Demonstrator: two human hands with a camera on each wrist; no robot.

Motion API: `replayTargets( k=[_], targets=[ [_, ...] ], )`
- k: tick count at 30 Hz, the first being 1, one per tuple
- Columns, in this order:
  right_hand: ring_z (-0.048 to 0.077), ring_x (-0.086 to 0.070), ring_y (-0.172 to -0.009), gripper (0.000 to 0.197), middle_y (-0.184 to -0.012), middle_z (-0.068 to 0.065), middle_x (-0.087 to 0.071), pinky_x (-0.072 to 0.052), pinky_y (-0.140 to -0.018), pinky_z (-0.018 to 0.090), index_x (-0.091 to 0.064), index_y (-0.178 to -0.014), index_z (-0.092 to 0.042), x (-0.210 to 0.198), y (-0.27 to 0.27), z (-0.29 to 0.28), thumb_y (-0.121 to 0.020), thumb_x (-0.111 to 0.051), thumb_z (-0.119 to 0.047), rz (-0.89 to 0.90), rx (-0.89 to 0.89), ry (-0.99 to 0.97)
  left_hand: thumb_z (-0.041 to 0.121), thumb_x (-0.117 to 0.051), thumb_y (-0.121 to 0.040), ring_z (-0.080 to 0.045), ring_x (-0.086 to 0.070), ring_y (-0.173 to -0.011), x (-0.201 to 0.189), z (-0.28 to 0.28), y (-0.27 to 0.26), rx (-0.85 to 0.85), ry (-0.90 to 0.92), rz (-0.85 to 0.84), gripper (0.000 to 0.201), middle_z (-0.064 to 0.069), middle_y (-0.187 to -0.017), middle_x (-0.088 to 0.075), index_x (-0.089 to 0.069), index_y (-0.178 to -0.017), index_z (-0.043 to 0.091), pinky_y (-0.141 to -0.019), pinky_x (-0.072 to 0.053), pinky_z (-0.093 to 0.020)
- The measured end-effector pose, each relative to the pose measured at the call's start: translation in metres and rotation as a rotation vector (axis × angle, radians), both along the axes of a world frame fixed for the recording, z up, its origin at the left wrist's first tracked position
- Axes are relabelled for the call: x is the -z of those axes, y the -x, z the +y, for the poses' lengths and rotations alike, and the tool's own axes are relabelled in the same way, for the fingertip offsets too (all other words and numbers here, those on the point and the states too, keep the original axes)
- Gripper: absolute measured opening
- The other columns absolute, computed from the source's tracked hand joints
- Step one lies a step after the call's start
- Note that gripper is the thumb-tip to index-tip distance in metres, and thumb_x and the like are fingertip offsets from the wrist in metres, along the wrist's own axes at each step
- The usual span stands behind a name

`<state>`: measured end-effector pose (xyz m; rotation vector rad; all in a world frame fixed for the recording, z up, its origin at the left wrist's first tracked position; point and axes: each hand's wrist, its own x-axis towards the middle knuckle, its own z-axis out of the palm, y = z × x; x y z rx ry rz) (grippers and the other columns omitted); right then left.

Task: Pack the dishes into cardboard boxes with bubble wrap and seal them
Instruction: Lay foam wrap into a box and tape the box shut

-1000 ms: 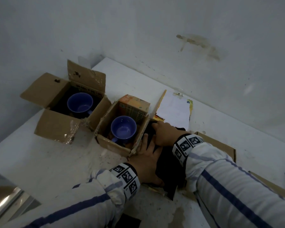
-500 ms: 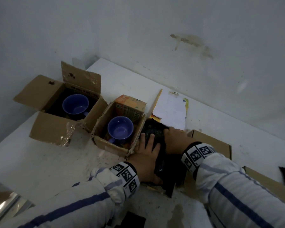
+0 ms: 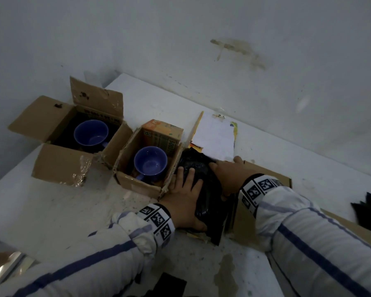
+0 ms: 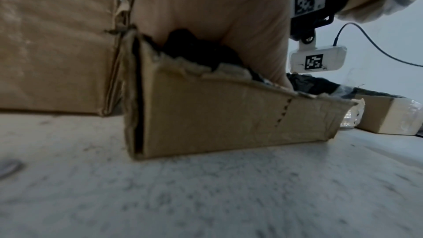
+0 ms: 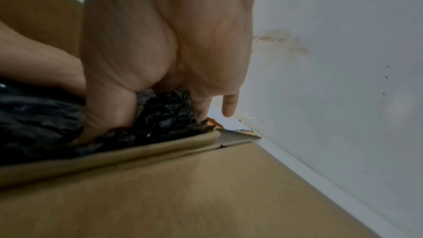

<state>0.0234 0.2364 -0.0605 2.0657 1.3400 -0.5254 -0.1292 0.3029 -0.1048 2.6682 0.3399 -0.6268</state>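
Two open cardboard boxes stand on the white table, each with a blue cup inside: the left box (image 3: 58,166) with its cup (image 3: 91,132) and the middle box (image 3: 137,185) with its cup (image 3: 150,160). Against the middle box stands a third, torn box (image 4: 228,115) stuffed with black bubble wrap (image 3: 208,200). My left hand (image 3: 184,198) lies on the wrap, fingers straight, thumb at its near edge. My right hand (image 3: 227,174) digs thumb and fingers into the wrap (image 5: 164,111), bunching it. Whatever lies under the wrap is hidden.
The third box's white-lined flap (image 3: 214,136) stands up toward the wall. Flat cardboard (image 3: 266,170) lies under my right wrist. A black scrap (image 3: 366,209) sits at the right edge, a taped small box (image 4: 389,115) further right, a shiny sheet (image 3: 4,269) at lower left.
My right hand has slid back from the far end of the wrap toward me, uncovering more of it. The left hand stays pressed on the wrap. Boxes and cups have not moved.
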Motion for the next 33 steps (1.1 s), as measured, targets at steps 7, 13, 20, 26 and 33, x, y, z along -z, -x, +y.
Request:
replayTargets(
  k=[7, 13, 20, 26, 33],
  targets=[
    [0.028, -0.042, -0.121, 0.093, -0.131, 0.005, -0.049, -0.032, -0.099, 0.044, -0.032, -0.137, -0.018, -0.004, 0.0, -0.009, -0.063, -0.076, -0.054, -0.088, -0.106, -0.069, 0.089, -0.041, -0.065, -0.036, 0.026, -0.141, -0.007, -0.014, -0.014, -0.148, 0.011, 0.007, 0.114, -0.013, -0.157, 0.019, -0.013, -0.149, 0.016, -0.114, 0.013, -0.051],
    [0.031, -0.047, -0.113, 0.074, -0.126, 0.012, -0.042, -0.042, -0.089, 0.04, -0.035, -0.132, -0.014, -0.005, 0.004, -0.015, -0.073, -0.074, -0.039, -0.105, 0.002, -0.154, 0.072, -0.058, -0.07, -0.042, 0.021, -0.141, -0.004, -0.03, -0.021, -0.245, -0.033, -0.006, 0.107, -0.017, -0.157, 0.016, -0.01, -0.147, 0.015, -0.114, 0.008, -0.055],
    [0.034, -0.058, -0.091, 0.023, -0.104, 0.02, -0.058, -0.051, -0.072, 0.039, -0.043, -0.111, -0.006, 0.011, 0.008, -0.005, -0.089, -0.042, 0.0, 0.229, 0.237, -0.348, 0.061, -0.064, -0.068, -0.042, 0.019, -0.142, 0.0, -0.035, -0.023, -0.288, -0.047, -0.049, 0.103, -0.015, -0.157, 0.012, -0.012, -0.145, 0.017, -0.113, 0.009, -0.056],
    [0.033, -0.058, -0.098, 0.023, -0.108, 0.017, -0.058, -0.047, -0.076, 0.038, -0.043, -0.112, -0.005, 0.012, 0.0, -0.003, -0.09, -0.042, 0.0, 0.23, 0.199, -0.318, 0.065, -0.059, -0.068, -0.043, 0.015, -0.142, 0.006, -0.038, -0.021, -0.275, -0.115, -0.106, 0.102, -0.016, -0.158, 0.007, -0.014, -0.146, 0.017, -0.112, 0.008, -0.058],
    [0.03, -0.058, -0.106, 0.029, -0.116, 0.009, -0.06, -0.038, -0.093, 0.039, -0.041, -0.12, -0.011, 0.01, -0.001, -0.011, -0.091, -0.044, -0.012, -0.062, 0.114, -0.298, 0.07, -0.054, -0.071, -0.042, 0.016, -0.142, 0.008, -0.035, -0.018, -0.247, -0.147, -0.113, 0.104, -0.017, -0.158, 0.01, -0.009, -0.149, 0.017, -0.11, 0.011, -0.06]
  ],
)
